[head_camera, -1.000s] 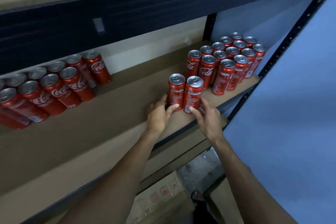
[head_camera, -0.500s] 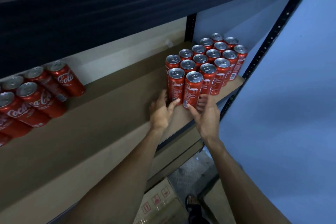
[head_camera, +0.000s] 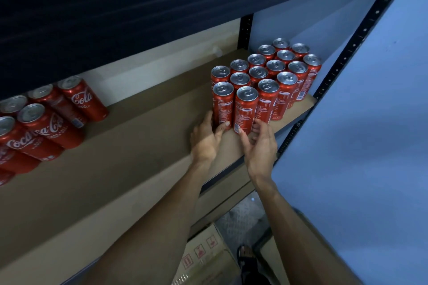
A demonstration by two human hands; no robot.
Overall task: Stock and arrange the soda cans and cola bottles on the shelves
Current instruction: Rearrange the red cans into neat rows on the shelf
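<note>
Two slim red soda cans stand at the front left corner of a packed block of soda cans (head_camera: 285, 69) on the right end of the brown shelf (head_camera: 139, 146). My left hand (head_camera: 206, 141) holds the base of the left front can (head_camera: 222, 104), thumb on its front and fingers on its left side. My right hand (head_camera: 260, 146) holds the base of the right front can (head_camera: 246, 111), index finger on its front and the other fingers round its right side. Both cans touch the block.
A second cluster of red cola cans (head_camera: 46, 122) stands on the shelf's left end. A dark beam of the upper shelf hangs overhead. The black perforated upright (head_camera: 347, 53) and a blue wall bound the right. A cardboard box (head_camera: 203, 254) sits on the floor below.
My hands slid the two front cans back and to the right until they joined the block of cans. The view shifted to the right, so the left cluster moved toward the frame's edge.
</note>
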